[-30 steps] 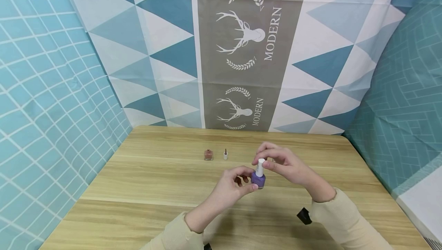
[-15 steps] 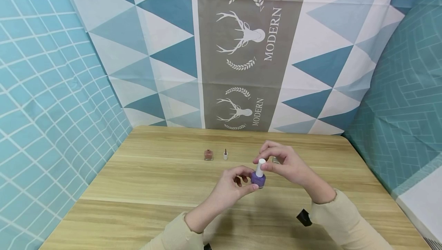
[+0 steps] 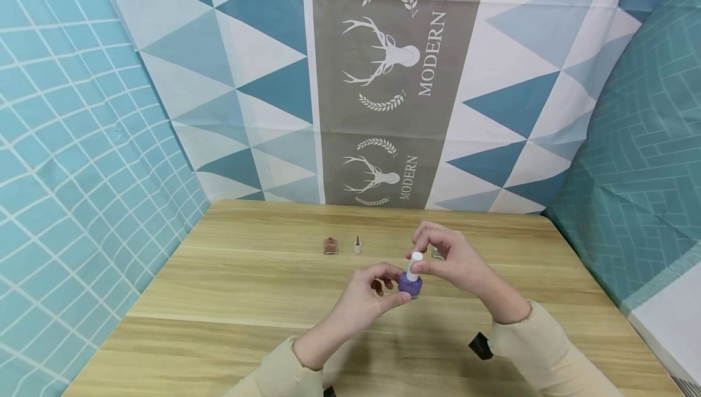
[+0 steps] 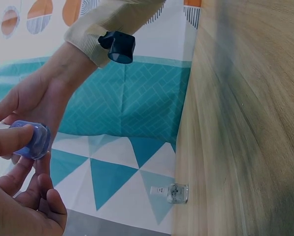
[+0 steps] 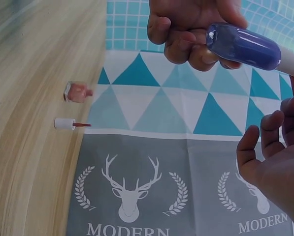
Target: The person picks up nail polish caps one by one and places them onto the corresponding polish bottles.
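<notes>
Head: right hand [image 3: 453, 258] is shifted slightly outward; white cap [image 3: 417, 256] is pinched by it, purple bottle [image 3: 411, 285] clamped by left hand [image 3: 368, 291], axis leaned rightward. Left wrist: clear bottle [image 4: 178, 193] is seen beyond grip. Right wrist: cap is nearer right hand.

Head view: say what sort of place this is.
Probably a makeshift booth for tabletop work: a pale wood-grain table stands before a creased backdrop printed with blue triangles and white deer heads, and a rippled light-blue grid-patterned sheet lines its left side.
</notes>
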`<state>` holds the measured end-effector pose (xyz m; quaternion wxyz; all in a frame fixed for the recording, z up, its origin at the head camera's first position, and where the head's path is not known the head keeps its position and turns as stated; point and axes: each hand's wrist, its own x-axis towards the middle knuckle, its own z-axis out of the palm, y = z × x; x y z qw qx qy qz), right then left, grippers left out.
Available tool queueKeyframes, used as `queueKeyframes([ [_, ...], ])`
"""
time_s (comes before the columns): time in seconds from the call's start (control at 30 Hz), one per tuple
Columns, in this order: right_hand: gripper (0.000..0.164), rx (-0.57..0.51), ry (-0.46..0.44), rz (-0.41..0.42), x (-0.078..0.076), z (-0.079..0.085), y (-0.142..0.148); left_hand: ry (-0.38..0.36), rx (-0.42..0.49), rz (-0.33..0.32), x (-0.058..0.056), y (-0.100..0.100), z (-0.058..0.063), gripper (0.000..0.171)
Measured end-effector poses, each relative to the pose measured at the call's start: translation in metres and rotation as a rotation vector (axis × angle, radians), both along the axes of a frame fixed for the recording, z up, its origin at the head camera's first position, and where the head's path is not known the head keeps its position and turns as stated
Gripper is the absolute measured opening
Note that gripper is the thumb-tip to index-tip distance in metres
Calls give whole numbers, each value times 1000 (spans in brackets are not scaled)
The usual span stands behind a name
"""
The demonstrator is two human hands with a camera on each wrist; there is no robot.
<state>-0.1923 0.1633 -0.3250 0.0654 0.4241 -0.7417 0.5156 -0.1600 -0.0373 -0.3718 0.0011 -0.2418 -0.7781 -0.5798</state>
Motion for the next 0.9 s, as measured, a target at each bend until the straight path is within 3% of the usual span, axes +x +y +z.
queueKeyframes([
  [0.37, 15, -22, -33, -3, -2, -1, -1, 13, 1, 6, 0, 0, 0, 21],
  [0.73, 28, 29, -84, 160, -4, 2, 9, 18, -4, 20, 0, 0, 1, 22],
  [0.9, 23, 54, -40, 131, -3, 3, 8, 37, -10, 18, 0, 0, 0, 21],
])
